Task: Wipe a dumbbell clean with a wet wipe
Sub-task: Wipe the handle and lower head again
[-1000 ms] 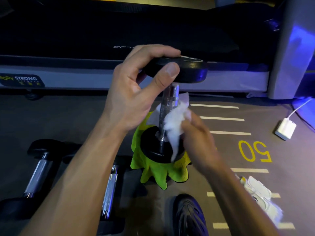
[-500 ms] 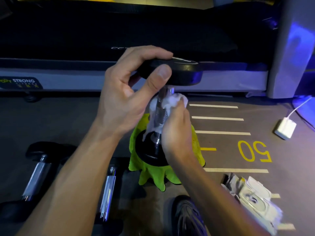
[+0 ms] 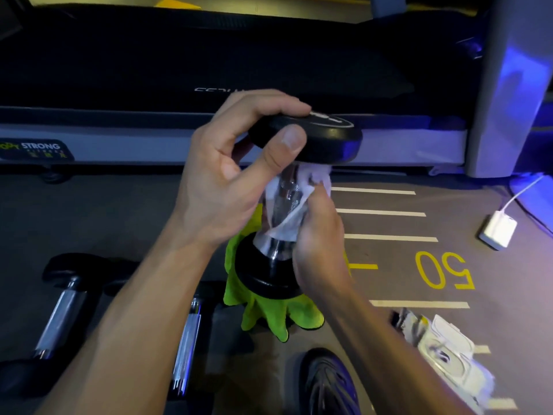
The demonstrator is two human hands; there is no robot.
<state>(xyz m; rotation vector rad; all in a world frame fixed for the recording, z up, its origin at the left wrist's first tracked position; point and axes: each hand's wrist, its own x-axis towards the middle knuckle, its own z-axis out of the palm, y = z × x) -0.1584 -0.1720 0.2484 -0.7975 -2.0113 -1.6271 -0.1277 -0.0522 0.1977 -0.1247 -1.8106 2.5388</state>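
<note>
— Where was the dumbbell (image 3: 305, 139) at that moment?

— It stood upright on its lower head, which rested on a lime-green cloth (image 3: 269, 316) spread on the gym floor (image 3: 389, 265), in front of a treadmill (image 3: 209, 55).

— And the left hand (image 3: 227, 181)?

— It gripped the upper black head, fingers curled over the top edge and the thumb pressed against the rim.

— What about the right hand (image 3: 320, 247)?

— It was wrapped round the chrome handle with the white wet wipe (image 3: 294, 217) between palm and metal. Its fingers were closed on the wipe and the bar together; part of the wipe bunched just under the upper head.

— Anything else nearby?

— Two more dumbbells (image 3: 64, 313) lay on the floor to the left, side by side. A pack of wipes (image 3: 449, 351) lay to the right, near the forearm. A dark shoe (image 3: 329, 384) showed at the bottom edge. Farther right a small white charger (image 3: 498, 230) with its cable sat on the floor, beyond a yellow "50" (image 3: 443, 271) and white stripes.
</note>
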